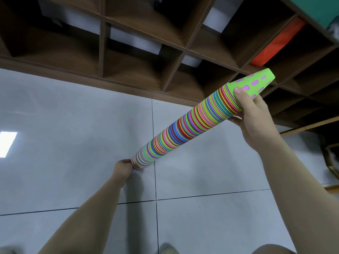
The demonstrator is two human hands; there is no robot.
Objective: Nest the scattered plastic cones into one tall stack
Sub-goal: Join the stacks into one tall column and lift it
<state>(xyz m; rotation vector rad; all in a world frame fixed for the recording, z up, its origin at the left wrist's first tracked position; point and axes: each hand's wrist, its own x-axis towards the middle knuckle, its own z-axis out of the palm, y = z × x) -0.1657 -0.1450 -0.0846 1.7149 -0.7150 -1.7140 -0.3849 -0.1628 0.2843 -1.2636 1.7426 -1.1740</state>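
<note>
from the head camera i see one long stack of nested cones [185,129], striped in many colours, held slantwise above the grey tiled floor [73,125], its low end toward the left and its tip raised toward the wooden shelving [139,57]. my right hand [251,114] grips the upper end: the thumb lies curled over the green top cone [256,83] with its pink oval slots, and the other fingers wrap under the rims just below it, so the hand is closed round the stack. my left hand [123,168] is at the bottom end, its fingers curled and touching the lowest rims; it looks like a pinch on the base, though the fingertips are too small to make out clearly. both forearms reach forward from the lower edge of the view. an orange pad [275,44] lies in one compartment of the shelving, up on the right.
</note>
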